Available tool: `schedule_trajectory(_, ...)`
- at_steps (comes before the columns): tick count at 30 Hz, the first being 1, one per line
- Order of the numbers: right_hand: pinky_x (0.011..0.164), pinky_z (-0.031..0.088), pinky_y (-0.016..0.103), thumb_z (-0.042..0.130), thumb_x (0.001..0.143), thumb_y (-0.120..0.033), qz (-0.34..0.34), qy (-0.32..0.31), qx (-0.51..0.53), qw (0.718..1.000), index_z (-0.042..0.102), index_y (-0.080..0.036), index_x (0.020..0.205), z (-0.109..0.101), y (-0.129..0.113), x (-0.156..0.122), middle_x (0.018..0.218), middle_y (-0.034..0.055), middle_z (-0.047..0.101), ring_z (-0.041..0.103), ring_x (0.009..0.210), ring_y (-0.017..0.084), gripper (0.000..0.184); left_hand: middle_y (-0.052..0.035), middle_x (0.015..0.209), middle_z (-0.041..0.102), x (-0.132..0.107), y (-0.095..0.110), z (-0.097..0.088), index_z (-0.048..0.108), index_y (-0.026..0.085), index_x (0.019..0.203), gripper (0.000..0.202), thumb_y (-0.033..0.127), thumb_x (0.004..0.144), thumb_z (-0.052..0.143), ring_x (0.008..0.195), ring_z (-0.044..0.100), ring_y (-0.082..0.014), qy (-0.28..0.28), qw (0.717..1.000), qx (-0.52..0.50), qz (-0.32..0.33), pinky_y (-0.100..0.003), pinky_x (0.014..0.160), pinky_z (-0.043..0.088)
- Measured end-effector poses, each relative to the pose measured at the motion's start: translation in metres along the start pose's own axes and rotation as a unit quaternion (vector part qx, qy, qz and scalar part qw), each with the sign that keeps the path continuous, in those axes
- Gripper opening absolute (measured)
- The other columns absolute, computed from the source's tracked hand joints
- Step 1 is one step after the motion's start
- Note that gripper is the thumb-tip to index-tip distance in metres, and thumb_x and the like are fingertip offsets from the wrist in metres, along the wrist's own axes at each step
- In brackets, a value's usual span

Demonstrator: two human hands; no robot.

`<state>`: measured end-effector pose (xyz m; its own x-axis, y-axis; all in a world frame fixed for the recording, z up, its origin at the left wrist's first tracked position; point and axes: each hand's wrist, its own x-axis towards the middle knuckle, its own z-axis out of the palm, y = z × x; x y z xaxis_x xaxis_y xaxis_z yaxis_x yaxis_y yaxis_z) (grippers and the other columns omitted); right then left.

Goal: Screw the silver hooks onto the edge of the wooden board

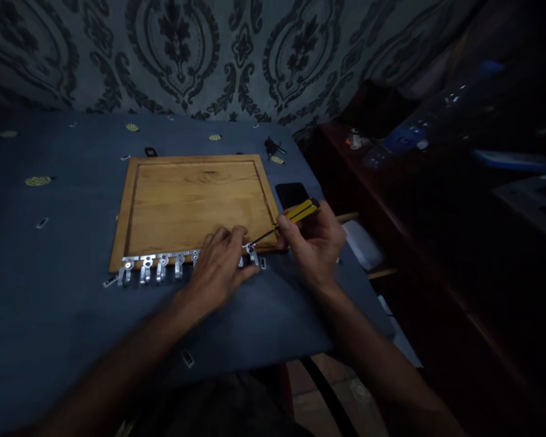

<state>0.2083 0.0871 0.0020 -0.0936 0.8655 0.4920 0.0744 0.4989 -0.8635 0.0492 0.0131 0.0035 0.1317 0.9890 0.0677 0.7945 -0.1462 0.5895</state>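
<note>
A wooden board (195,200) lies on the blue cloth (50,291). A metal rail of hooks (155,266) runs along its near edge. My left hand (221,261) rests flat over the rail's right part, fingers spread and pressing down on it. My right hand (313,243) is closed round a yellow-and-black screwdriver (295,214). Its dark shaft slants down to the left, and its tip meets the rail's right end (251,247) just past my left fingertips.
A black phone (292,193) lies just right of the board. Small dark hardware (273,147) sits near the far edge of the cloth, below the patterned wall. A white object (361,243) and a dark wooden shelf (391,200) with a plastic bottle (418,130) stand to the right.
</note>
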Motion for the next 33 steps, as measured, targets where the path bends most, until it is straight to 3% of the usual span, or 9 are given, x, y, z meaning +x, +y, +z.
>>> schedule_trajectory(5, 0.041, 0.045, 0.023, 0.078, 0.081, -0.032, 0.006, -0.031, -0.005, 0.999, 0.053, -0.024, 0.078, -0.001, -0.004, -0.003, 0.065, -0.0057, 0.054, 0.052, 0.047, 0.009, 0.026, -0.0072, 0.116, 0.068, 0.0, -0.003, 0.004, 0.045, 0.022, 0.119, 0.052, 0.021, 0.081, 0.081, 0.114, 0.06, -0.0286, 0.025, 1.0, 0.003, 0.007, -0.044, 0.094, 0.047)
schedule_trajectory(13, 0.068, 0.053, 0.029, 0.073, 0.085, -0.045, -0.023, -0.196, -0.027, 0.98, 0.072, -0.02, 0.08, -0.019, -0.023, 0.016, 0.088, 0.0041, 0.069, 0.064, 0.075, 0.015, 0.025, -0.0066, 0.114, 0.07, 0.003, -0.001, 0.003, 0.045, 0.022, 0.118, 0.054, 0.022, 0.079, 0.083, 0.114, 0.06, -0.0304, 0.028, 1.0, 0.007, 0.003, -0.044, 0.094, 0.046)
schedule_trajectory(17, 0.066, 0.052, 0.029, 0.072, 0.085, -0.047, -0.016, -0.24, -0.011, 0.971, 0.075, -0.021, 0.085, -0.028, -0.023, 0.024, 0.084, 0.0034, 0.068, 0.065, 0.076, 0.016, 0.026, -0.0049, 0.113, 0.071, 0.004, -0.001, 0.003, 0.045, 0.022, 0.119, 0.054, 0.021, 0.08, 0.083, 0.113, 0.06, -0.0287, 0.031, 0.999, 0.005, 0.002, -0.043, 0.094, 0.046)
schedule_trajectory(20, 0.057, 0.049, 0.026, 0.074, 0.083, -0.049, 0.021, -0.231, 0.016, 0.972, 0.073, -0.02, 0.082, -0.025, -0.021, 0.021, 0.078, 0.0008, 0.065, 0.061, 0.065, 0.013, 0.029, -0.0038, 0.113, 0.071, 0.004, -0.001, 0.002, 0.045, 0.023, 0.12, 0.056, 0.02, 0.079, 0.083, 0.113, 0.06, -0.0279, 0.033, 0.999, 0.003, 0.0, -0.043, 0.095, 0.046)
schedule_trajectory(24, 0.047, 0.043, 0.023, 0.083, 0.074, -0.049, 0.059, -0.16, 0.015, 0.985, 0.066, -0.019, 0.077, -0.011, -0.017, 0.011, 0.065, -0.0037, 0.059, 0.052, 0.052, 0.009, 0.035, -0.0047, 0.112, 0.07, 0.004, 0.0, 0.002, 0.048, 0.023, 0.117, 0.051, 0.02, 0.08, 0.083, 0.113, 0.06, -0.0286, 0.029, 1.0, 0.002, -0.004, -0.044, 0.096, 0.046)
schedule_trajectory(28, 0.045, 0.047, 0.022, 0.085, 0.07, -0.048, 0.098, -0.121, 0.046, 0.987, 0.06, -0.02, 0.076, -0.001, -0.016, 0.006, 0.065, -0.0051, 0.058, 0.053, 0.051, 0.008, 0.038, -0.0061, 0.112, 0.07, 0.004, 0.001, 0.001, 0.049, 0.022, 0.115, 0.049, 0.02, 0.079, 0.083, 0.111, 0.06, -0.0295, 0.028, 1.0, 0.008, -0.008, -0.044, 0.095, 0.047)
schedule_trajectory(33, 0.054, 0.055, 0.024, 0.08, 0.077, -0.044, 0.124, -0.161, 0.117, 0.972, 0.064, -0.022, 0.104, -0.008, -0.017, 0.009, 0.073, -0.0053, 0.062, 0.06, 0.056, 0.009, 0.038, -0.0053, 0.113, 0.07, 0.004, 0.001, 0.001, 0.048, 0.022, 0.115, 0.051, 0.018, 0.079, 0.083, 0.111, 0.06, -0.0288, 0.032, 0.999, 0.002, 0.0, -0.044, 0.095, 0.046)
